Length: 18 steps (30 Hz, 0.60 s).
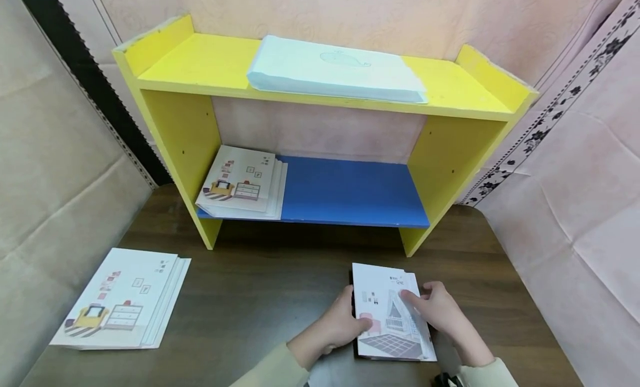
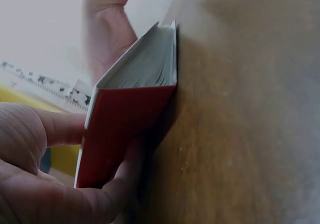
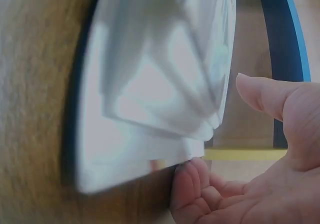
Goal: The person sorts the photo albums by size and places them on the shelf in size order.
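On my feed, the nearest thing that matters is the white-covered book [image 1: 390, 323] on the worktop [image 1: 260, 303], set between two hands. Its long axis runs away from the wearer, roughly toward the shelving, and I judge that whatever move follows turns on this. The left hand [image 1: 342, 323] has it by the left long edge, thumb over the cover; I read that as a firm grip. The right hand [image 1: 445, 312] sits farther up, at the right long edge, and looks slack around it rather than clamped.

The left wrist view gives me what the head view hides: a red spine [image 2: 122, 114] between that hand's digits and the page block [image 2: 152, 64] fanning between the covers. From the right wrist, I see fingertips [image 3: 195, 176] at the book's edge and a thumb [image 3: 262, 94] lifted clear of it, though blur leaves me unsure how much they bear.

Beyond, a stack of booklets [image 1: 110, 303] lies well to the left. Farther off stands the yellow shelving [image 1: 462, 159], with similar booklets [image 1: 237, 181] at the left end of its blue board [image 1: 350, 190].
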Tool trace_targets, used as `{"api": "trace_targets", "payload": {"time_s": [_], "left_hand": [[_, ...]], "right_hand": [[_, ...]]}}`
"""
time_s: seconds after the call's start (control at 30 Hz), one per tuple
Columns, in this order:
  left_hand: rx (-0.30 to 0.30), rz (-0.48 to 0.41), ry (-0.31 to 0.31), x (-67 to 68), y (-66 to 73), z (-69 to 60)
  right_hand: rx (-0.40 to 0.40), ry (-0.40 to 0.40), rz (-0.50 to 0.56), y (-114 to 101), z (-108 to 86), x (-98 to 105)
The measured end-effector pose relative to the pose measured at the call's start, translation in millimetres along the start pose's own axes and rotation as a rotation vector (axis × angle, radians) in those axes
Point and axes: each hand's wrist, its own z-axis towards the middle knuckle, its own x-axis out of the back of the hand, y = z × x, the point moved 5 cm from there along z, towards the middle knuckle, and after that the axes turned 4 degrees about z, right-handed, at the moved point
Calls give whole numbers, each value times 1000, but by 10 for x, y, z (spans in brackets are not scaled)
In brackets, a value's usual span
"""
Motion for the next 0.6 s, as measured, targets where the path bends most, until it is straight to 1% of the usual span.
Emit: {"api": "trace_targets", "payload": {"time_s": [0.13,0.23,0.33,0.5,0.6], "left_hand": [[38,-14,-16,-6,-28,26],[43,-60,-50,-18,-23,40],[49,-93,-70,-27,-14,53],[75,-78,-54,-35,-32,70],[97,-53,-38,-11,-63,67]], "right_hand": [[-3,10,-8,47,-3,14],[14,8,-30,70,1,9],[27,9,-61,88,14,6],[34,-7,-115,84,66,-12],[39,-43,-142,48,110,-43]]}}
